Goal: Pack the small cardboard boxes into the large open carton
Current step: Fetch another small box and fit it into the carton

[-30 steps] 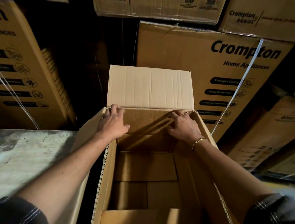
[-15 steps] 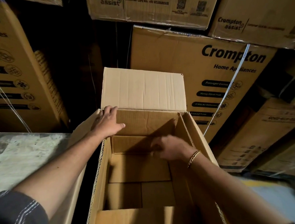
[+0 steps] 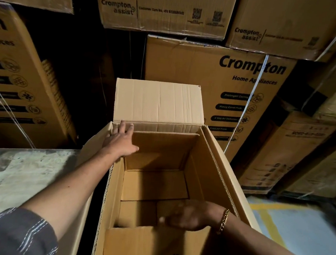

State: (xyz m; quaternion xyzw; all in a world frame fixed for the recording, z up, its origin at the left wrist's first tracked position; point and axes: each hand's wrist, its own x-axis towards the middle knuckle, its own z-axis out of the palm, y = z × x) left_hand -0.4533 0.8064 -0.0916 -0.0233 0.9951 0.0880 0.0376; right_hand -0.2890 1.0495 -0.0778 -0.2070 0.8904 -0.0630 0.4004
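- Head view: a large open carton (image 3: pixel 220 163) of plain brown cardboard fills the middle, seen from above, directly beneath both hands.
- The left hand (image 3: pixel 119 141) reaches to the carton's far left corner. Its fingers (image 3: pixel 122 126) are straight and spread, released, resting on the rim and gripping nothing.
- Just beyond those fingertips the carton's far flap (image 3: pixel 159 102) stands upright.
- The right hand (image 3: pixel 192 215) is low inside the near end of the carton, blurred, with its fingers pointing left. I cannot tell whether they grasp anything.
- A gold chain bracelet (image 3: pixel 223 220) circles the right wrist.
- Below the right fingers, flat cardboard panels line the carton's bottom; whether these are small boxes or flaps is unclear.
- Left of the left arm lies a mottled grey surface (image 3: pixel 18 176).
- Beyond both hands, printed cartons (image 3: pixel 207 80) are stacked high.
- Right of the right arm is the floor (image 3: pixel 296 228), marked with yellow lines.
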